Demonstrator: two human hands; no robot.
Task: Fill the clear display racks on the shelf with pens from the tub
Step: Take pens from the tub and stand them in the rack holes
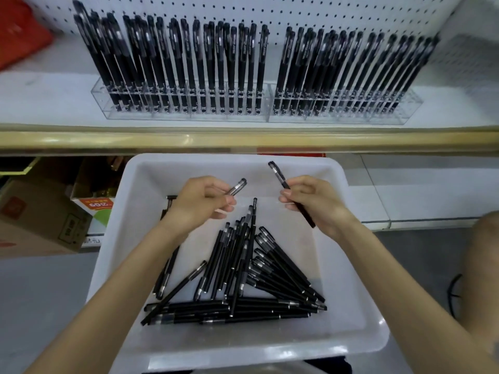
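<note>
A white tub [129, 228] in front of me holds a heap of several black pens [243, 282]. My left hand [199, 203] hovers over the tub and grips one black pen [239, 186], whose capped end sticks out to the upper right. My right hand [316, 203] pinches another black pen [278, 175], slanted with its cap pointing up and left. On the white shelf above stand two clear display racks, the left rack [108, 106] and the right rack [405, 109], both packed with upright black pens.
The shelf has a pale wooden front edge [243, 137] and a white pegboard [297, 12] behind it. A red bag [19, 33] lies at the shelf's far left. Cardboard boxes [40, 220] sit on the floor under the shelf to the left.
</note>
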